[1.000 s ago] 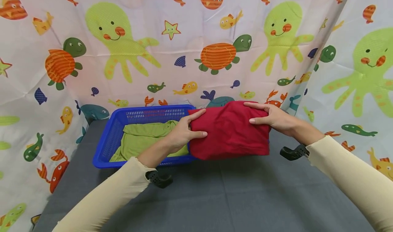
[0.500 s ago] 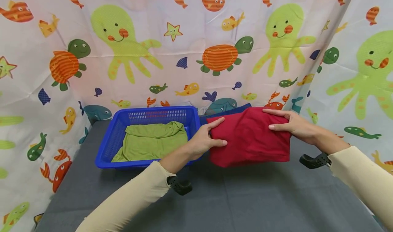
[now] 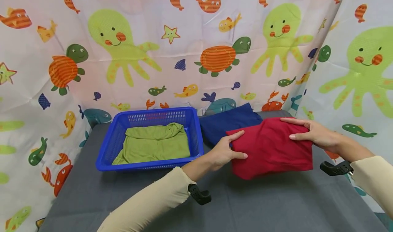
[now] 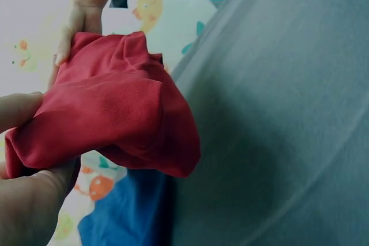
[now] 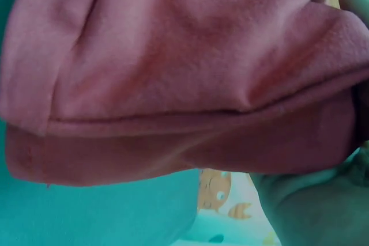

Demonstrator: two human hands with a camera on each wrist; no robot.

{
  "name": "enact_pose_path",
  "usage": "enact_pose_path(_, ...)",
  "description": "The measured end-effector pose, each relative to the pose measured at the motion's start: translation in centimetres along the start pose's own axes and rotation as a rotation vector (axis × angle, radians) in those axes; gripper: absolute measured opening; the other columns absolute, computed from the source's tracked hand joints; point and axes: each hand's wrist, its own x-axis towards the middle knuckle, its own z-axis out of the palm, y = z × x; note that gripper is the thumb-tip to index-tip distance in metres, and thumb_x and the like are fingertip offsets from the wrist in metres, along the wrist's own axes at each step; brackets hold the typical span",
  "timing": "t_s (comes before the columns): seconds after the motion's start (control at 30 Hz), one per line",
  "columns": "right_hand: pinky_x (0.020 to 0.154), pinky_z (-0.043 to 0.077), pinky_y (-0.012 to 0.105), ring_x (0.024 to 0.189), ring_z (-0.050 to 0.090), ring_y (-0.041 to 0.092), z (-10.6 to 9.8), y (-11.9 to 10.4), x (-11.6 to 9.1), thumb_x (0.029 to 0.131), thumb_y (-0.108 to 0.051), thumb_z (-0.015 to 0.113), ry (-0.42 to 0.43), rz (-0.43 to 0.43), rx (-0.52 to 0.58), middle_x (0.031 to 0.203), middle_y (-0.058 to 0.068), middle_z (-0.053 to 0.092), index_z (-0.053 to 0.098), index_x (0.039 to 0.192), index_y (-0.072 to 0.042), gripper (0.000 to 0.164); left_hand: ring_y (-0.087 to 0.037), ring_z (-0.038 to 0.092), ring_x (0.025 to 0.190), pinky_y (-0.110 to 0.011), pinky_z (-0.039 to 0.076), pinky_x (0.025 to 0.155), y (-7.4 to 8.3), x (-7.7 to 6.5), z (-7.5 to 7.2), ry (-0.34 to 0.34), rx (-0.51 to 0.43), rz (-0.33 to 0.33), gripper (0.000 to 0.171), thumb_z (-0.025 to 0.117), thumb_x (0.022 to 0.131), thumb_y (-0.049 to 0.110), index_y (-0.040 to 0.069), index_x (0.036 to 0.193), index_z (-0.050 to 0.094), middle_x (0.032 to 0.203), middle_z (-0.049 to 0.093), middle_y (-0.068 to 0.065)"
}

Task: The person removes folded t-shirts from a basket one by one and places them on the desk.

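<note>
Both hands hold a folded red garment [image 3: 271, 150] up over the grey surface, right of the basket. My left hand [image 3: 222, 153] pinches its left edge between thumb and fingers. At the upper right corner, my right hand [image 3: 320, 134] grips it, thumb on the near face. In the left wrist view the red cloth [image 4: 115, 102] shows layered folds, with the right hand at its far end. A stitched hem runs along the cloth [image 5: 173, 56] in the right wrist view. Behind it, a folded dark blue garment [image 3: 227, 121] lies on the surface, partly hidden.
A blue plastic basket [image 3: 147, 165] stands at the left with a folded green garment [image 3: 156, 143] in it. The grey covered table [image 3: 172, 208] meets a sea-animal printed curtain [image 3: 184, 13] at the back and sides.
Both hands have carried the red garment rightward and nearer, away from beside the basket. The blue garment behind it has come into view, and the basket's right side is uncovered.
</note>
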Motion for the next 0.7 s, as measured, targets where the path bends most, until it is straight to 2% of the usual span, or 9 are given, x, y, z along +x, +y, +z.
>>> enact_pose_path(0.27, 0.087, 0.059, 0.032, 0.115, 0.060, 0.006, -2.7, 2.1, -1.3, 0.104, -0.010, 0.051, -0.054, -0.027, 0.008, 0.134, -0.019, 0.056, 0.028, 0.161, -0.023, 0.063, -0.020, 0.052, 0.127, -0.045, 0.051, 0.108, -0.9, 2.0, 2.4, 0.008, -0.054, -0.028, 0.078, 0.070, 0.089, -0.005, 0.024, 0.156, 0.042, 0.149, 0.046, -0.003)
enact_pose_path(0.43, 0.089, 0.059, 0.035, 0.114, 0.061, 0.007, -3.5, 3.3, -1.4, 0.105, -0.014, 0.051, -0.082, 0.045, 0.022, 0.129, -0.020, 0.059, 0.030, 0.160, -0.025, 0.061, -0.020, 0.054, 0.124, -0.044, 0.051, 0.108, -1.9, 2.8, 4.0, 0.030, -0.080, -0.055, 0.076, 0.072, 0.087, -0.005, 0.024, 0.153, 0.046, 0.144, 0.050, -0.001)
enact_pose_path(0.6, 0.091, 0.060, 0.041, 0.115, 0.063, 0.009, -4.5, 4.8, -2.1, 0.107, -0.014, 0.047, -0.165, 0.102, 0.089, 0.129, -0.019, 0.062, 0.025, 0.162, -0.030, 0.061, -0.019, 0.055, 0.122, -0.044, 0.052, 0.106, -3.2, 3.4, 5.7, 0.060, -0.112, -0.086, 0.075, 0.073, 0.085, -0.007, 0.024, 0.149, 0.051, 0.139, 0.054, 0.002)
enact_pose_path(0.7, 0.091, 0.060, 0.042, 0.115, 0.062, 0.006, -4.9, 6.0, -2.6, 0.107, -0.013, 0.045, -0.174, 0.122, 0.105, 0.131, -0.027, 0.057, 0.021, 0.162, -0.031, 0.063, -0.018, 0.056, 0.123, -0.043, 0.052, 0.106, -3.9, 3.9, 6.7, 0.065, -0.110, -0.088, 0.076, 0.072, 0.084, -0.009, 0.023, 0.150, 0.051, 0.140, 0.054, 0.003)
